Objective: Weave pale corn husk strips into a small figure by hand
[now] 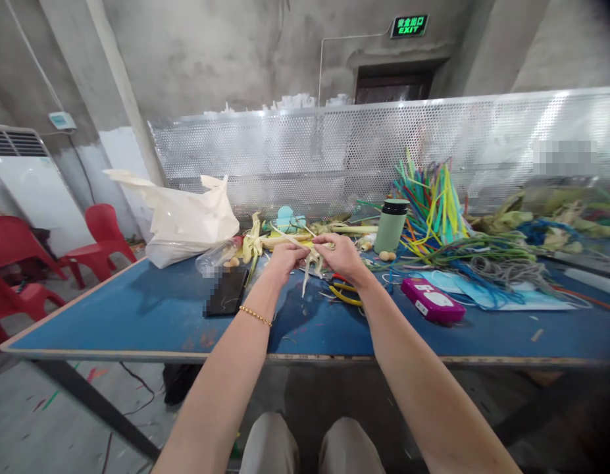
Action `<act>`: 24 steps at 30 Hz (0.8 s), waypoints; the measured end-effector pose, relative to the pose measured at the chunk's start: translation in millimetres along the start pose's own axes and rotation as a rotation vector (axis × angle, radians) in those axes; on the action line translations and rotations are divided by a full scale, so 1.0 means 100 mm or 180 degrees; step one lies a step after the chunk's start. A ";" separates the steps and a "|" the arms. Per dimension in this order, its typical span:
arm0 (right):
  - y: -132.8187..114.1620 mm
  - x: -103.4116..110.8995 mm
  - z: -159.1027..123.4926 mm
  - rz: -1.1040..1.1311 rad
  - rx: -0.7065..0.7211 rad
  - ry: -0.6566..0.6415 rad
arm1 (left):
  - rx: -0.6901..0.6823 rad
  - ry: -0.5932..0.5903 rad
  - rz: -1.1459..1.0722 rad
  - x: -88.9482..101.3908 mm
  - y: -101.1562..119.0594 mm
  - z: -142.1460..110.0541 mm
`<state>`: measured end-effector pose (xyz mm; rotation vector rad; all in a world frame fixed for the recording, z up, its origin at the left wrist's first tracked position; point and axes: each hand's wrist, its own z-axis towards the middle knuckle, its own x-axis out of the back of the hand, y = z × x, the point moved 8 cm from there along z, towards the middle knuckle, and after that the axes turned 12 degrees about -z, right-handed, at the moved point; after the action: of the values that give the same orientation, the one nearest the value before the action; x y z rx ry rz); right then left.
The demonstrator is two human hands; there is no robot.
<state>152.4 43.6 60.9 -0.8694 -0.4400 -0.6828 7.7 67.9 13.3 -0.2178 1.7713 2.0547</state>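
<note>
Over the blue table (pixel 151 309), pale strips of what looks like corn husk (pixel 307 271) hang between my two hands. My left hand (pixel 285 258) pinches them from one side, and a beaded bracelet circles that wrist. From the other side my right hand (pixel 340 255) grips the same strips with thumb and fingertips. How the strips are joined is too small to make out. Just below my right hand lie yellow-handled pliers (pixel 345 294). Behind the hands sit more husk pieces (pixel 254 240) and green stalks.
A white plastic bag (pixel 189 220), a clear bottle (pixel 216 258) and a black phone (pixel 226 291) are on the left. Rightward stand a green tumbler (pixel 391 227), a purple box (pixel 433 300), colourful strips (pixel 435 204), tangled cords (pixel 507 271) and blue masks (pixel 522 296). A perforated metal panel (pixel 295 151) borders the back.
</note>
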 end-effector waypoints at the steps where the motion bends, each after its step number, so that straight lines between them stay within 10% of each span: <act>1: 0.00 -0.05 -0.01 0.0035 -0.0008 -0.0168 | -0.0023 -0.0020 0.0055 -0.01 0.00 0.00; 24: -0.03 -0.02 0.00 -0.0273 0.0077 -0.0202 | -0.0139 -0.0222 0.0426 -0.08 0.02 -0.03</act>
<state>148.6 42.7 61.1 -0.8547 -0.5439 -0.7288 14.2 63.2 17.6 -0.0403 1.7430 2.1677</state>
